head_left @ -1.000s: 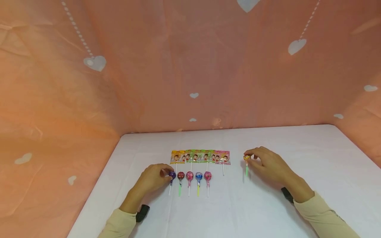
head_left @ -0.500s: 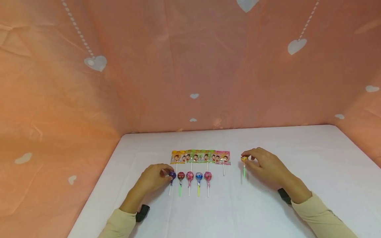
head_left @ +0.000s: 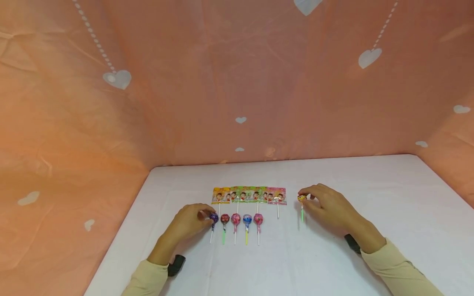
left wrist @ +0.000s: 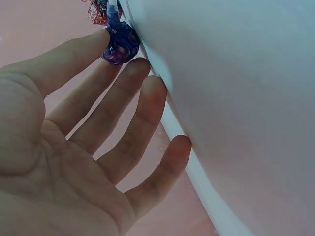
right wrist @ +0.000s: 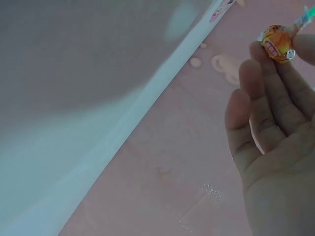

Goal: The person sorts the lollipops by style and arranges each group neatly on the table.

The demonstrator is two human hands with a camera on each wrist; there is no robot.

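1. The right hand pinches the orange-wrapped lollipop by its head between thumb and fingertips; its green stick points toward the near edge, and the sweet sits just above or on the desk, right of the rows, apart from them.
2. The left hand lies on the desk with fingers only loosely bent, thumb and fingertip touching the purple lollipop; in the left wrist view the fingers are spread and nearly straight, gripping nothing.
3. The purple one is the left end of a near row of round lollipops: next a dark red one, then pink, blue and another pink, sticks all pointing near.
4. Just behind them runs a far row of flat packeted lollipops, yellow, green and pink, edges overlapping.
5. Both forearms wear cream sleeves.
6. A peach curtain with white hearts walls in the white desk.
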